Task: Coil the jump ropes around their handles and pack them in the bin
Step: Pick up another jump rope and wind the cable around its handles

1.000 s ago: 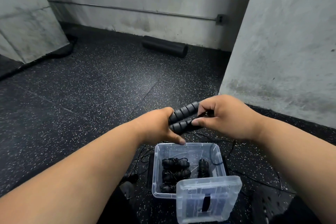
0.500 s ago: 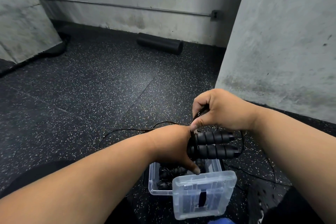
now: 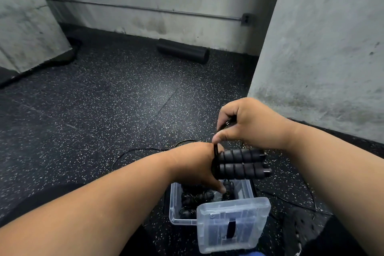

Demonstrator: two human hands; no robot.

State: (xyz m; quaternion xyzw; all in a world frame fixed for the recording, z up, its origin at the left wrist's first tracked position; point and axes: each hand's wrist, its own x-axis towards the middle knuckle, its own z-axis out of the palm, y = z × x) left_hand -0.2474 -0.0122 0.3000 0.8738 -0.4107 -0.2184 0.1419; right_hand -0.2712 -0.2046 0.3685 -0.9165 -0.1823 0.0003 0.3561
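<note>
Our left hand (image 3: 197, 164) still grips both handles (image 3: 243, 165) over the bin (image 3: 173, 203). Our right hand (image 3: 251, 124) pinches the rope (image 3: 215, 149), barely higher than half a second ago.

**Person's body, head view**

Two bare forearms enter from the bottom corners — no sleeves, no watch, no bands or rings visible on either wrist or finger. Left hand (image 3: 195, 164) and right hand (image 3: 251, 124) are ungloved; nails short and plain where a thumb tip shows. Dark clothing (image 3: 324, 233) covers the legs at the lower edge of frame — black fabric, the right side flecked with pale specks. Its cut cannot be told.
</note>
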